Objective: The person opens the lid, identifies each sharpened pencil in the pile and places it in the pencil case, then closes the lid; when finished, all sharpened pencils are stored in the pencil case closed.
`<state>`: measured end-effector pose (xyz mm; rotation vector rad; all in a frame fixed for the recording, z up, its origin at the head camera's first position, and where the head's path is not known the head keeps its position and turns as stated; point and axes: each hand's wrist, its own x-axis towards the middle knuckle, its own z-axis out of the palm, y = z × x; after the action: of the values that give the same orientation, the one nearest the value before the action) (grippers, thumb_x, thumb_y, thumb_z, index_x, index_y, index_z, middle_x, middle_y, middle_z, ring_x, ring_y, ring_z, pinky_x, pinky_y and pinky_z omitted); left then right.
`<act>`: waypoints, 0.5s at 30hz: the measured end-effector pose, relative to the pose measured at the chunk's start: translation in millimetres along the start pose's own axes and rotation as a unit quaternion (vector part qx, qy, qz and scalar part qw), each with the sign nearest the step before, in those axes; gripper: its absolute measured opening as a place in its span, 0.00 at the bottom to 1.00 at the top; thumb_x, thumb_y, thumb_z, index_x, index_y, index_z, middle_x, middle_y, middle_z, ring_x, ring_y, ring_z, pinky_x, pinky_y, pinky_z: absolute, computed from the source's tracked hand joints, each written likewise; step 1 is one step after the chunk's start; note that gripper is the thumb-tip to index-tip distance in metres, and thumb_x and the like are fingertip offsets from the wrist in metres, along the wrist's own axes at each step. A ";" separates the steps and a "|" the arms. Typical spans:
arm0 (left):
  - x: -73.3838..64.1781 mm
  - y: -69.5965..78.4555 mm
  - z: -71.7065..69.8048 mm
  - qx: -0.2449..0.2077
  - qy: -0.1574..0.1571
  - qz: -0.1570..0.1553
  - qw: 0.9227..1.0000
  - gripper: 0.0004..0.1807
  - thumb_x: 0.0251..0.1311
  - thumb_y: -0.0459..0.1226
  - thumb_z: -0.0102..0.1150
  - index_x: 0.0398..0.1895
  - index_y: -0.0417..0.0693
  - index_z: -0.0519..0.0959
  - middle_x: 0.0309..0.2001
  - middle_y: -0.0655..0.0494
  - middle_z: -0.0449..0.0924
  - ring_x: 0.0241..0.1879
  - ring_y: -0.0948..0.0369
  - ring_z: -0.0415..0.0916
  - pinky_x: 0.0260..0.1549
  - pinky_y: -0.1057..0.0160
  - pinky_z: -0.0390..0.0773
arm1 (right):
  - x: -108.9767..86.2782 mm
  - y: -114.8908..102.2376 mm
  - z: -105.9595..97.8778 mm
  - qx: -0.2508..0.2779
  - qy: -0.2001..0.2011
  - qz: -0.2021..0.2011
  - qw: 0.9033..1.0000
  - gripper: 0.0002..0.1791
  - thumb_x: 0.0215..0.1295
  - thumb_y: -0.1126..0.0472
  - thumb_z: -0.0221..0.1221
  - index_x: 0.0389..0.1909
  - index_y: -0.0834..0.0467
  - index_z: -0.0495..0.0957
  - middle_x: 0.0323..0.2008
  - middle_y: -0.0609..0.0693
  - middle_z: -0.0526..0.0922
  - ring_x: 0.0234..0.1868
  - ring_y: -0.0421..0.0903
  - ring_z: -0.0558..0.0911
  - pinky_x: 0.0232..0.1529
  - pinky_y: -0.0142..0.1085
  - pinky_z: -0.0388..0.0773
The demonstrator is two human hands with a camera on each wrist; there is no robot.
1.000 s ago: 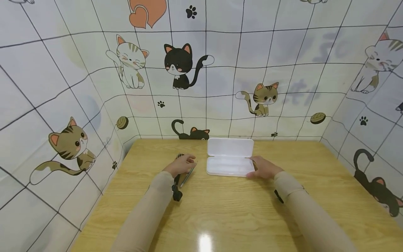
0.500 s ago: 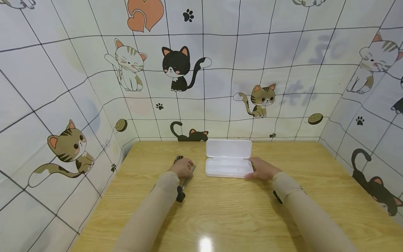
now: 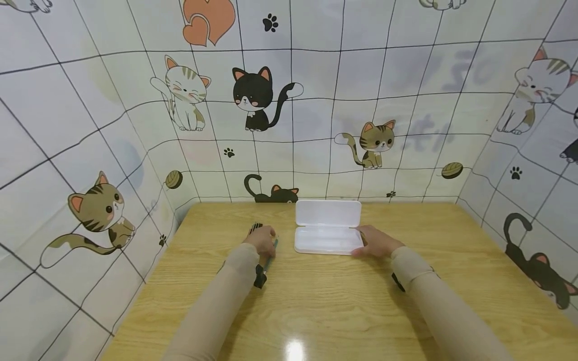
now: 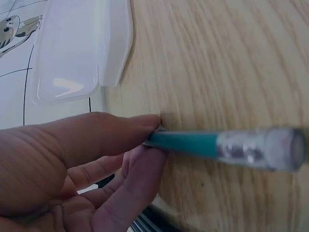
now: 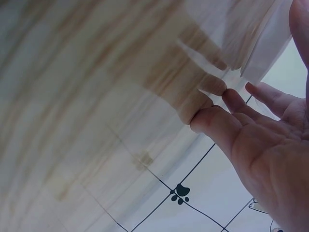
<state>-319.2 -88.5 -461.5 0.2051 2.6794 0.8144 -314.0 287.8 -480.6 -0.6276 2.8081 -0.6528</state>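
My left hand [image 3: 262, 239] pinches a teal pencil [image 4: 188, 144] between thumb and fingers, left of the case. The pencil's metal band and worn eraser end point toward the left wrist camera; its far part is hidden behind the fingers. A white plastic pencil case [image 3: 328, 239] lies with its lid [image 3: 328, 213] raised at the back and nothing inside. My right hand [image 3: 378, 241] holds the case's right end, thumb at the front corner and fingers at the back corner. In the right wrist view, other fingertips [image 5: 203, 121] rest at the glossy tabletop.
Several dark, thin, pencil-like sticks [image 3: 256, 226] lie just beyond my left hand, partly covered by it. The wood-grain table [image 3: 343, 306] ends at a back wall [image 3: 316, 120] of cat-print sheeting, with side walls left and right.
My left hand has come down and right onto the pencil, which lay on the table, and now pinches it. The right hand stays at the case.
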 end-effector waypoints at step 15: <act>2.3 -15.4 -11.1 -0.110 -0.050 0.002 0.993 0.22 0.58 0.27 0.65 0.58 0.35 0.79 0.51 0.44 0.81 0.40 0.54 0.85 0.44 0.56 0.84 | -1.1 -0.2 -0.1 -0.010 0.002 0.001 1.000 0.50 0.62 0.45 0.70 0.71 0.75 0.61 0.69 0.74 0.64 0.71 0.72 0.62 0.70 0.63 0.58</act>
<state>-325.9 -106.4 -462.1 0.1907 2.4741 1.0642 -313.0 288.1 -480.2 -0.6276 2.8220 -0.6260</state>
